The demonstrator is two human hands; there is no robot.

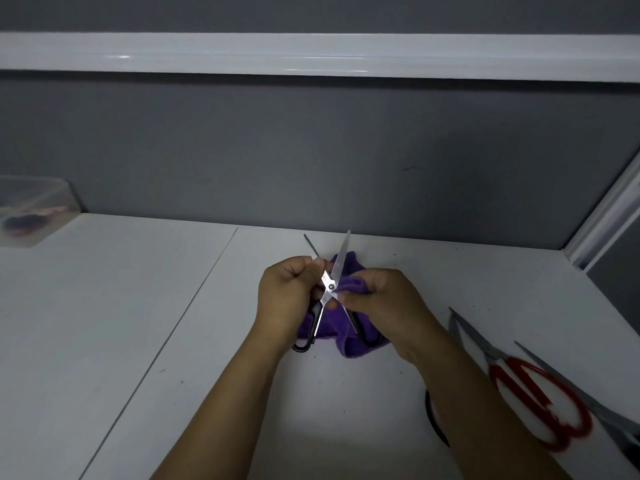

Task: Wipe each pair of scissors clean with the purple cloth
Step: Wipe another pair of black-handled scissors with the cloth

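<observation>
The fingers of the right hand are pinched together on a fold of the purple cloth, pressing it against the black-handled scissors just right of the pivot screw. The left hand has its fingers curled tight around the left blade near the pivot, steadying the pair above the bench. The blades stand open in a cross, tips pointing far, toward the grey back wall; the black loops hang near, over the rest of the cloth draped beneath.

To do this step well, I judge the cloth fold should run from the pivot out along the right blade to its tip, wiping away from the cutting edge, with the pad kept on the flat. The left grip sits close to an open edge and should stay firm, so the blades cannot swing shut on the fingers.

There is plenty of bare bench to the left and near. The blade tips look close to the back wall, so a far stroke has little room. On the right, well apart from the hands, lie the red-handled scissors and another blade beyond them, points angled far-left; the right forearm passes near them, so wide sweeps that way risk a knock. A clear tub sits far left.
</observation>
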